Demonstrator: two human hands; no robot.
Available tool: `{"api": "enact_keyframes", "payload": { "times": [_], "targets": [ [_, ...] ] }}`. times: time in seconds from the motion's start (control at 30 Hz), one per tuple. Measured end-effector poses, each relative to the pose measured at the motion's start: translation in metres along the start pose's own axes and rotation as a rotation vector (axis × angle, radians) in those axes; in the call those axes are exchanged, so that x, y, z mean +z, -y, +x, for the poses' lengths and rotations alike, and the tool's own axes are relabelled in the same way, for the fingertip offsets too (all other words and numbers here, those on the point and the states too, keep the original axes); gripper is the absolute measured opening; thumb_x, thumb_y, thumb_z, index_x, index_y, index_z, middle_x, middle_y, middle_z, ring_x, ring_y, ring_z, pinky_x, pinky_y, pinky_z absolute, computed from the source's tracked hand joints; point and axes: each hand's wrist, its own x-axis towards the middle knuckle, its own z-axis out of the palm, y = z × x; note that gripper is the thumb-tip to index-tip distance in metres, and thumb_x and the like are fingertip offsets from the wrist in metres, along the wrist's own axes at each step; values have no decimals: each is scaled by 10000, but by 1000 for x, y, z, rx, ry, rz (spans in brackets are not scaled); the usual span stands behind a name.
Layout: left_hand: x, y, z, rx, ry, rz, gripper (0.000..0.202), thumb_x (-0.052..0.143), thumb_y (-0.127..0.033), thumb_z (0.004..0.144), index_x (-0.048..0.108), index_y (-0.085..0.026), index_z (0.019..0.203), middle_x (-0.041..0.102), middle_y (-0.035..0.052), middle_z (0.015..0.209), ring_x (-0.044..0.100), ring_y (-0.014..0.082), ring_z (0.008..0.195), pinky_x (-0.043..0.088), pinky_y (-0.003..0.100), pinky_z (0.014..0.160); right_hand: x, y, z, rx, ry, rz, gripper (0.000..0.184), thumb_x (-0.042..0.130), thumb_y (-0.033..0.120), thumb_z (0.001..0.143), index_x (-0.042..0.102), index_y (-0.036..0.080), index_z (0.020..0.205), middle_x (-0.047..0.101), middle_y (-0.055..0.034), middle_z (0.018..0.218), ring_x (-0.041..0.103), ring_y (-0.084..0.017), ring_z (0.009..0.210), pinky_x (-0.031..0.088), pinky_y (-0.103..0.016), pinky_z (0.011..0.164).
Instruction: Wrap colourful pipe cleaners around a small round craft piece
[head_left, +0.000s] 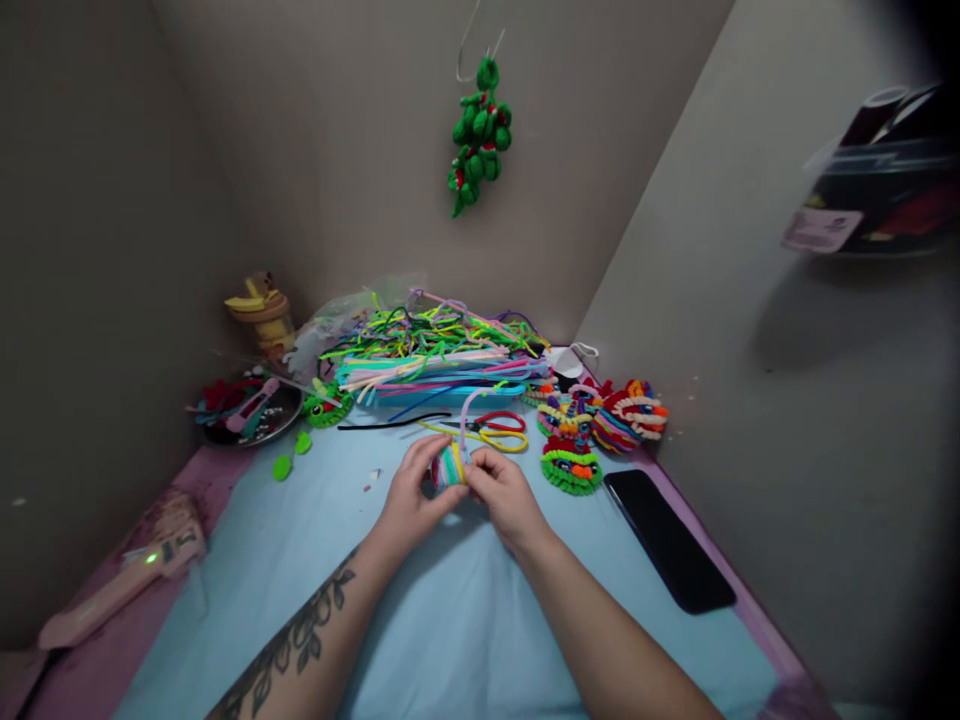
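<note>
My left hand (421, 490) is wrapped round a small bundle of striped, fuzzy pipe cleaners (451, 466) in turquoise, yellow, pink and other colours. At the bundle's right side, the fingertips of my right hand (506, 493) are pinched on it. A pale lilac pipe cleaner end (466, 408) rises from the bundle and bends over to the right at its top. Just beyond my hands lie scissors (499, 432) with red and yellow handles. Both hands are above the light blue cloth (442, 620); my fingers hide part of the bundle.
Behind is a big heap of pipe cleaners (442, 375). Finished colourful fuzzy pieces (571, 468) and a black phone (669, 540) are on the right. To the left are a metal bowl (289, 415), green scraps (282, 467) and a pink glue gun (124, 590) with a lit green light.
</note>
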Motion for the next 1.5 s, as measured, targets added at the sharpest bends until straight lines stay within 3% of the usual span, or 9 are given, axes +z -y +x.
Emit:
{"api": "enact_keyframes", "payload": {
  "times": [0.2, 0.5, 0.77, 1.07, 1.27, 1.4, 1.5],
  "targets": [
    [1, 4, 0, 26, -44, 49, 507, 651, -327, 777, 485, -239, 1247, 484, 122, 1282, 474, 257, 1211, 471, 422, 938, 1, -3, 0, 13, -7, 41, 214, 658, 378, 712, 575, 180, 712, 462, 58, 567, 369, -82, 478, 266, -227, 482],
    [2, 1, -2, 173, -70, 136, 533, 674, -271, 763, 475, -241, 1256, 489, 110, 1261, 471, 242, 1206, 393, 455, 1031, 2, -2, 0, 61, -70, 128, 205, 713, 322, 634, 568, 177, 633, 488, 62, 522, 393, -72, 441, 300, -217, 444],
    [3, 6, -1, -3, -118, -75, 487, 663, -298, 769, 498, -264, 1226, 461, 104, 1284, 476, 247, 1209, 525, 356, 858, -1, 2, 1, 84, -22, 218, 238, 747, 349, 609, 643, 174, 730, 566, 32, 576, 460, -89, 474, 323, -222, 469],
    [3, 6, -2, 59, -110, -7, 503, 675, -282, 756, 497, -257, 1226, 475, 108, 1281, 475, 250, 1210, 509, 379, 885, -4, 0, 0, 45, 24, 35, 171, 675, 291, 685, 565, 174, 627, 470, 59, 503, 397, -81, 478, 285, -224, 492],
    [3, 2, -1, 93, -34, 13, 542, 649, -242, 765, 452, -251, 1270, 478, 111, 1292, 478, 246, 1211, 458, 416, 965, -15, 5, 4, -147, -52, 25, 247, 712, 311, 682, 637, 204, 892, 576, 10, 753, 512, -129, 682, 404, -250, 625],
    [3, -1, -2, 175, 80, 54, 593, 639, -179, 745, 431, -235, 1297, 492, 115, 1296, 450, 245, 1240, 382, 440, 1043, -19, 10, 5, -242, -20, -124, 109, 684, 278, 714, 617, 192, 720, 544, -1, 755, 515, -145, 729, 414, -269, 675],
    [4, 1, -4, 126, 107, 31, 632, 655, -222, 748, 405, -223, 1328, 452, 131, 1351, 423, 259, 1273, 372, 441, 1051, -18, 13, 4, -286, -12, -191, 179, 657, 263, 731, 547, 189, 610, 504, 4, 728, 497, -140, 702, 399, -261, 637]
  ]
}}
